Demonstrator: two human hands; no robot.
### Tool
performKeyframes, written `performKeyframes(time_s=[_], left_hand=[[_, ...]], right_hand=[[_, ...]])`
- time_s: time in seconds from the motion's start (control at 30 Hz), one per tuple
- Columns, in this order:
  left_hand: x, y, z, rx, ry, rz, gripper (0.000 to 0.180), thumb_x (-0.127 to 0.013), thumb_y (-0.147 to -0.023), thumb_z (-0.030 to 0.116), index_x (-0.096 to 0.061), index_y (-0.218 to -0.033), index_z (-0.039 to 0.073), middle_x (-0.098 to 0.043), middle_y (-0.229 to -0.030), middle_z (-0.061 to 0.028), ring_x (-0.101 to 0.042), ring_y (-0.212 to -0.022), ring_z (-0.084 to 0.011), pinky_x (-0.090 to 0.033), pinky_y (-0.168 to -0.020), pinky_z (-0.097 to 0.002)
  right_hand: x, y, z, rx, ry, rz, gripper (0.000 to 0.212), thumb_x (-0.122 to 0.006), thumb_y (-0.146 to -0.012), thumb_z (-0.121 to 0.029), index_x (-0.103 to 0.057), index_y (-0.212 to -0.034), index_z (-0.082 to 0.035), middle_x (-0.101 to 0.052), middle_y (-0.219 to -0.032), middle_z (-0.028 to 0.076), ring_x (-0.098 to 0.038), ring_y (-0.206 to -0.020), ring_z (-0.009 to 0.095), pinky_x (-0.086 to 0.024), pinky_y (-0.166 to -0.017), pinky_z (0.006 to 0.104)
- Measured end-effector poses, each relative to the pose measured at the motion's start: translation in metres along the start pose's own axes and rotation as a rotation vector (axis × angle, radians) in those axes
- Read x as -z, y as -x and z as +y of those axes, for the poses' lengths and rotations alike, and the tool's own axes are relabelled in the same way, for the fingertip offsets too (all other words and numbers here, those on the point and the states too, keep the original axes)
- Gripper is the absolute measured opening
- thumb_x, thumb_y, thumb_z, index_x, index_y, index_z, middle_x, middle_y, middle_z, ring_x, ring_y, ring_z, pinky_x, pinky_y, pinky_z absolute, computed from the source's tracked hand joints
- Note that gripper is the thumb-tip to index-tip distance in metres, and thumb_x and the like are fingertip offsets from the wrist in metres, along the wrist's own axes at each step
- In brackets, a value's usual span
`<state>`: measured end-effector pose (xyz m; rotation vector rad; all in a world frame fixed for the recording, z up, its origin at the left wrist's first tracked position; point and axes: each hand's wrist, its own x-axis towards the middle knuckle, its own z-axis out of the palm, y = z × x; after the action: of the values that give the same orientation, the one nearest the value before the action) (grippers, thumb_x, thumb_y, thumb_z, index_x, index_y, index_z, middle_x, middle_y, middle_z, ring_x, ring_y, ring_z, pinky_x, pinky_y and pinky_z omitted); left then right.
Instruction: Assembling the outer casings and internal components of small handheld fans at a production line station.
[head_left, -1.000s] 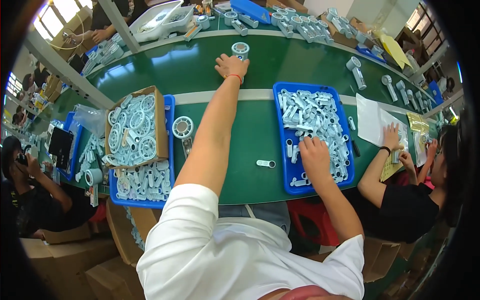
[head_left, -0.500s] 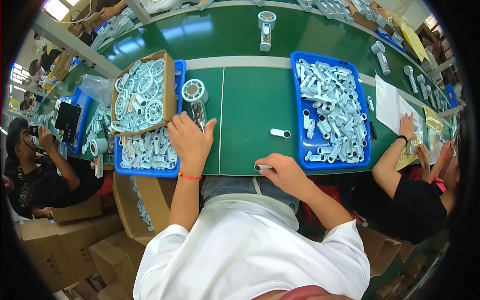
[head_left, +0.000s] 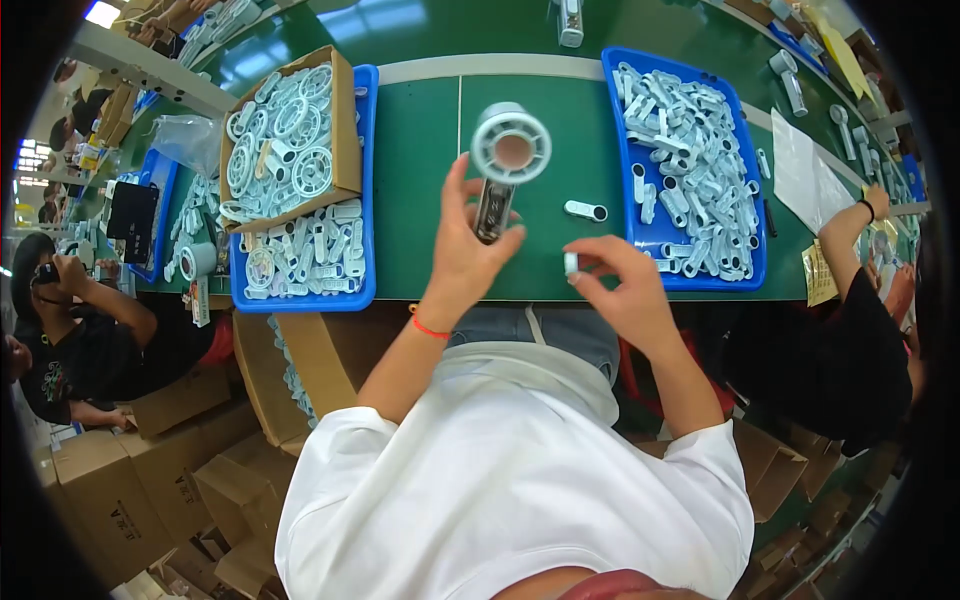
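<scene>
A light-blue handheld fan [head_left: 511,145] with a round head and an open-fronted handle is raised over the table, gripped by its handle in my left hand [head_left: 466,250]. Dark inner parts show in the handle. My right hand [head_left: 622,285] pinches a small light-blue plastic cover piece [head_left: 571,263] between thumb and fingers, near the table's front edge. The two hands are apart, and the piece does not touch the fan. A similar cover piece [head_left: 585,210] with a dark round end lies on the green table beyond my right hand.
At right, a blue tray [head_left: 650,240] holds many cover pieces. A cardboard box [head_left: 346,130] of ring-shaped parts rests on another blue tray [head_left: 305,303] at left. Across the table lies another fan [head_left: 570,25]. Co-workers sit on both sides; cardboard boxes [head_left: 130,490] stand below left.
My left hand has picked the fan up from beside the left tray and brought it rightward over the middle. My right hand has lifted its cover piece. The view has shifted slightly.
</scene>
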<state>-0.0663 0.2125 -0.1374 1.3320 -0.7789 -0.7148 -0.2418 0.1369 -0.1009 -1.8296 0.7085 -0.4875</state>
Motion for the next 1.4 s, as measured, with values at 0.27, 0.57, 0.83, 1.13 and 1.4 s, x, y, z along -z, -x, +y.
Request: performKeyframes(time_s=[0.27, 0.57, 0.83, 1.13, 1.4], left_hand=[[-0.006, 0.009, 0.002, 0.202, 0.415, -0.259, 0.073, -0.072, -0.077, 0.019, -0.023, -0.129, 0.004, -0.049, -0.108, -0.0115, -0.055, -0.097, -0.0178, -0.047, -0.081, -0.0311], [-0.004, 0.016, -0.022, 0.012, -0.015, -0.26, 0.099, -0.08, -0.064, 0.033, -0.019, -0.134, -0.003, -0.045, -0.121, -0.0168, -0.049, -0.109, -0.0259, -0.04, -0.091, -0.0351], [-0.008, 0.018, -0.015, 0.005, -0.226, -0.264, 0.092, -0.075, -0.07, 0.03, -0.02, -0.134, -0.006, -0.046, -0.121, -0.0224, -0.051, -0.107, -0.0322, -0.041, -0.089, -0.0364], [-0.014, 0.02, -0.02, -0.075, -0.328, -0.18, 0.08, -0.071, -0.07, 0.017, -0.025, -0.131, -0.009, -0.05, -0.114, -0.0244, -0.056, -0.099, -0.034, -0.045, -0.082, -0.0373], [-0.011, 0.016, -0.016, -0.048, -0.378, -0.213, 0.064, -0.065, -0.071, 0.015, -0.033, -0.121, -0.009, -0.058, -0.096, -0.0239, -0.061, -0.079, -0.0369, -0.049, -0.07, -0.0385]], right_hand=[[-0.007, -0.015, -0.005, -0.182, -0.699, 0.053, 0.035, -0.064, -0.076, 0.003, -0.055, -0.11, 0.005, -0.064, -0.092, 0.01, -0.062, -0.081, 0.015, -0.052, -0.067, 0.0253], [-0.022, -0.022, 0.002, -0.22, -0.381, 0.131, 0.029, -0.066, -0.076, 0.001, -0.06, -0.104, 0.006, -0.065, -0.089, 0.011, -0.062, -0.078, 0.013, -0.05, -0.07, 0.0239], [-0.025, -0.019, 0.0, -0.201, -0.333, 0.22, 0.028, -0.066, -0.076, -0.001, -0.059, -0.103, 0.008, -0.065, -0.086, 0.011, -0.062, -0.077, 0.012, -0.05, -0.07, 0.0234], [-0.024, -0.028, 0.002, -0.271, -0.227, 0.196, 0.019, -0.067, -0.074, -0.004, -0.059, -0.089, 0.004, -0.063, -0.079, 0.008, -0.06, -0.069, 0.011, -0.05, -0.062, 0.0223], [-0.018, -0.032, 0.014, -0.382, -0.365, 0.024, 0.021, -0.068, -0.076, -0.011, -0.058, -0.09, 0.0, -0.061, -0.076, 0.004, -0.059, -0.068, 0.008, -0.047, -0.058, 0.0193]])
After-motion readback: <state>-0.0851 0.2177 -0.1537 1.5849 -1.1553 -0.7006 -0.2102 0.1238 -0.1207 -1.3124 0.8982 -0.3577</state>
